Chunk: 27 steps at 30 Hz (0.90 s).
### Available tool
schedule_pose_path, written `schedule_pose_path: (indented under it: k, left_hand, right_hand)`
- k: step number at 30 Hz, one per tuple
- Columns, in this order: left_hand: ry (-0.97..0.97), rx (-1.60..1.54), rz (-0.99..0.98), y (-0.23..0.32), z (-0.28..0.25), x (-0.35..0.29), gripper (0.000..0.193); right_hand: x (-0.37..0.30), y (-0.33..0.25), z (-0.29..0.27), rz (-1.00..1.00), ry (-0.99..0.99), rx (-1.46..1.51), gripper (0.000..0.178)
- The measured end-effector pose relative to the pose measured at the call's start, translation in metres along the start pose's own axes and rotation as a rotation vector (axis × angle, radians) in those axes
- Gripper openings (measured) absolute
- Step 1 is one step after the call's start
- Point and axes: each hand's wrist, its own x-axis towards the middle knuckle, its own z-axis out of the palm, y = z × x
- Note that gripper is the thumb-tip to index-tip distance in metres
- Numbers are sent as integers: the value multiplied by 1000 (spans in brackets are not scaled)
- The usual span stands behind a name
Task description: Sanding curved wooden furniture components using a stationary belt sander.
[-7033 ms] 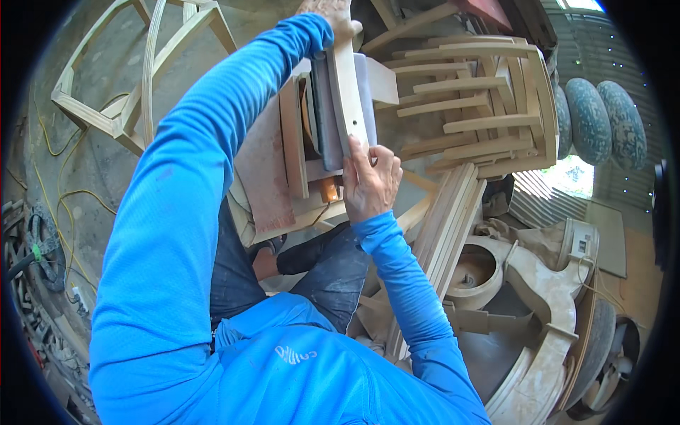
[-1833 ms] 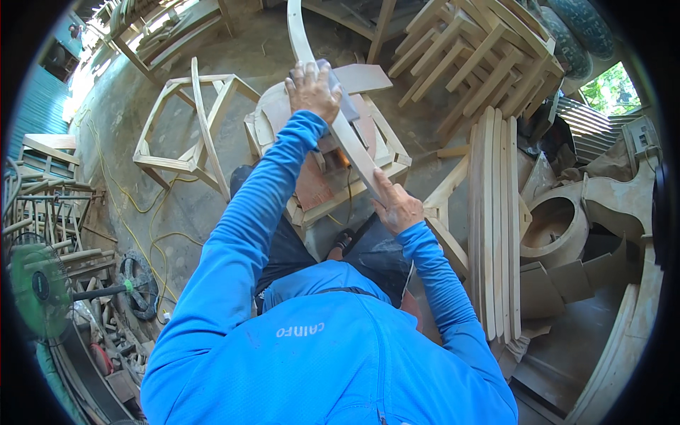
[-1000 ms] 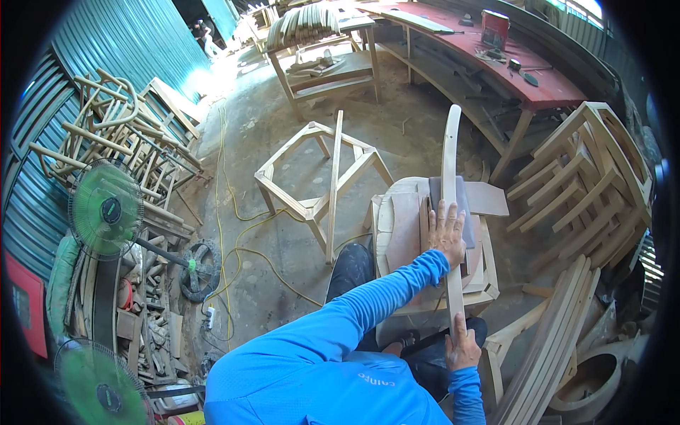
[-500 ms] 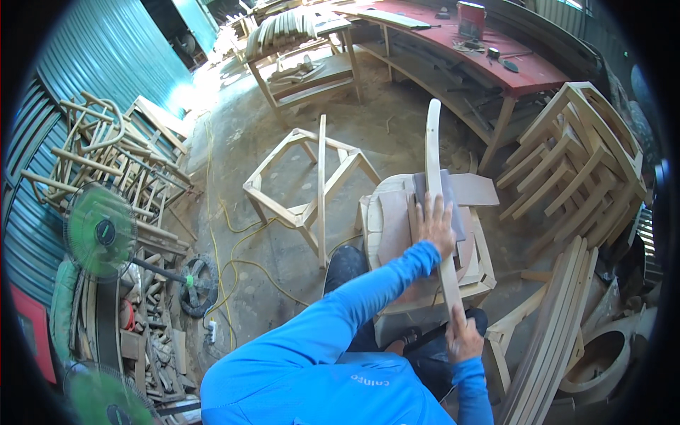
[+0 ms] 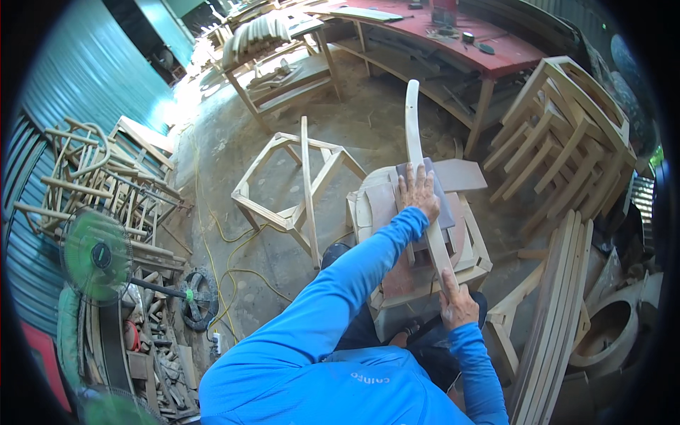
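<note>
A long, slightly curved wooden slat lies across a grey flat pad on a low wooden workstand before me. My left hand presses flat on the middle of the slat, fingers stretched out and a little spread. Around the slat's near end is my right hand, with its index finger laid along the wood. A thin brown board sticks out from under the pad to the right. The pad's material cannot be made out.
An unfinished stool frame stands ahead left, near a yellow cord. Stacked chair frames and long slats are at the right. A green fan and wood scraps stand left. Behind is a red-topped bench.
Both hands and the slat have moved away from me over the workstand. The whole view has shifted a little as well.
</note>
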Motion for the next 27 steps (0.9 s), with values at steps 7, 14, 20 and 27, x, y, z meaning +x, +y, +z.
schedule_pose_path:
  k: [7,14,20,27]
  left_hand:
    - [165,48,87,-14,21,2,67]
    - [129,100,49,-32,7,50,69]
    - [19,51,74,11,16,-40,69]
    - [138,77,132,-22,17,35,69]
  right_hand:
    - [0,2,-4,-11,16,87,63]
    - [45,-2,12,-47,86,-65,66]
    - [-42,8,-7,-38,40,-3,71]
    - [33,9,6,-46,71,-40,61]
